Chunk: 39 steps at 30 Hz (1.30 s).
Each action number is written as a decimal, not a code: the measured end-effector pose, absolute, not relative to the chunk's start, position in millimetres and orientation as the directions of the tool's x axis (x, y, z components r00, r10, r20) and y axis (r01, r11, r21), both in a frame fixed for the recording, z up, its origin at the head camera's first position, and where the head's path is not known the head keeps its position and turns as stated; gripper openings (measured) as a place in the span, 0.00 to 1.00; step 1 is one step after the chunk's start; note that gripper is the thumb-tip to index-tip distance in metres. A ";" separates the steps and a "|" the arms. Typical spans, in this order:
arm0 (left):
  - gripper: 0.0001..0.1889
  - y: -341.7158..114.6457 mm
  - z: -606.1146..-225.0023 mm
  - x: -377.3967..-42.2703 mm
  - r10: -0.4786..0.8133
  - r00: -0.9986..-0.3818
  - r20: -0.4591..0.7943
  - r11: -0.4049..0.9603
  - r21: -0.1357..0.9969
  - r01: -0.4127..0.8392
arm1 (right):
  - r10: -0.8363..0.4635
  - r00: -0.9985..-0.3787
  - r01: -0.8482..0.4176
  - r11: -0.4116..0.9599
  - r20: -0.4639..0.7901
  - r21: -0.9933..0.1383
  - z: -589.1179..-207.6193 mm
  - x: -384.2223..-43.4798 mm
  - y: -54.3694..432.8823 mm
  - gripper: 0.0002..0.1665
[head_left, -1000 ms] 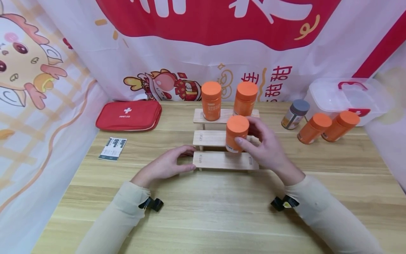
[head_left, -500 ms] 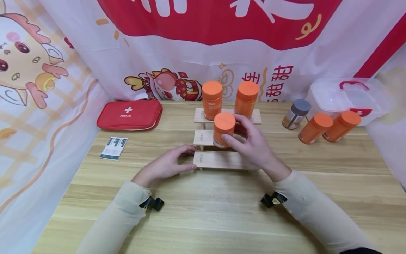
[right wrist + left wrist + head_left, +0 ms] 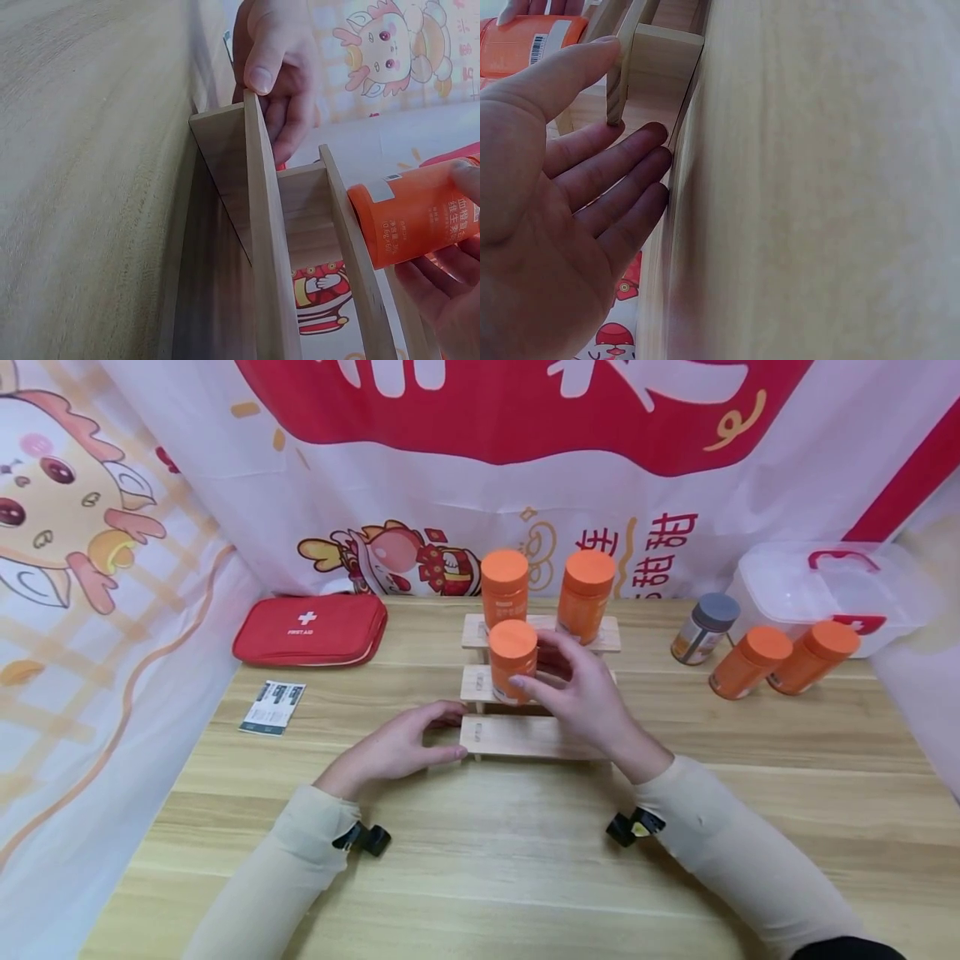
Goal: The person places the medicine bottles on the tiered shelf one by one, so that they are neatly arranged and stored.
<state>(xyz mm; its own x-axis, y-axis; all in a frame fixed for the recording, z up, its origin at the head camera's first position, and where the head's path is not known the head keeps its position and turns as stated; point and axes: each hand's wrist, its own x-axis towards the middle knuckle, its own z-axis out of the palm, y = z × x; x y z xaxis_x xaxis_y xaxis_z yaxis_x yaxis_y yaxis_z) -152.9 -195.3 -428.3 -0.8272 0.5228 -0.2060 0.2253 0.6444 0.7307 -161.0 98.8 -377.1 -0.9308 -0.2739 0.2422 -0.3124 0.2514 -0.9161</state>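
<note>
An orange bottle (image 3: 513,662) with an orange lid is upright at the left part of the middle step, its base against the board in the right wrist view. My right hand (image 3: 588,697) grips it from the right, thumb in front and fingers behind. My left hand (image 3: 401,742) pinches the left end of the lowest step of the three-step wooden rack (image 3: 525,737). In the left wrist view its thumb lies on the board's top and the index finger touches the end below; the other fingers extend beneath. Two more orange bottles, one left (image 3: 504,585) and one right (image 3: 586,596), stand on the top step.
On the right stand a grey-lidded bottle (image 3: 705,628) and two orange bottles (image 3: 750,662), before a clear plastic box (image 3: 832,585) with a red handle. To the left lie a red first-aid pouch (image 3: 310,631) and a printed packet (image 3: 273,707). A printed cloth (image 3: 420,485) hangs behind the table.
My right hand has carried the orange bottle leftward along the rack, from the right of the middle step to its left part. The left hand has stayed at the rack's left end.
</note>
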 end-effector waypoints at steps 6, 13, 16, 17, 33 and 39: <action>0.34 -195.4 -428.1 -153.9 0.523 -0.827 -0.205 0.641 0.735 0.224 | -0.264 -0.917 -0.371 0.288 0.299 -0.883 -377.3 -161.0 95.8 0.38; 0.34 -195.1 -428.3 -154.2 0.526 -0.826 -0.202 0.636 0.738 0.225 | -0.256 -0.902 -0.417 0.322 0.346 -0.850 -380.2 -162.5 92.8 0.38; 0.34 -195.2 -428.7 -154.2 0.528 -0.826 -0.195 0.635 0.737 0.232 | -0.258 -0.900 -0.425 0.338 0.351 -0.840 -381.3 -163.0 91.2 0.37; 0.34 -195.2 -429.0 -154.2 0.529 -0.826 -0.192 0.634 0.736 0.236 | -0.259 -0.901 -0.423 0.340 0.349 -0.840 -381.5 -162.9 90.6 0.37; 0.33 -195.1 -430.2 -154.4 0.531 -0.829 -0.178 0.635 0.731 0.250 | -0.249 -0.916 -0.395 0.410 0.315 -0.822 -382.9 -160.6 88.1 0.36; 0.33 -195.3 -430.4 -154.7 0.528 -0.830 -0.180 0.641 0.725 0.251 | -0.252 -0.913 -0.402 0.412 0.322 -0.818 -384.9 -162.4 88.6 0.36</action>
<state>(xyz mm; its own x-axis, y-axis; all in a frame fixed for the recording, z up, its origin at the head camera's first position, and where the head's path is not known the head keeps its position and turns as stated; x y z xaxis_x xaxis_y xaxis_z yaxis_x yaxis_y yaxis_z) -154.7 -195.3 -430.4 -0.8302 0.5278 -0.1796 0.2509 0.6413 0.7251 -162.4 88.6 -384.9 -0.9127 -0.2523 0.3215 -0.4019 0.4116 -0.8180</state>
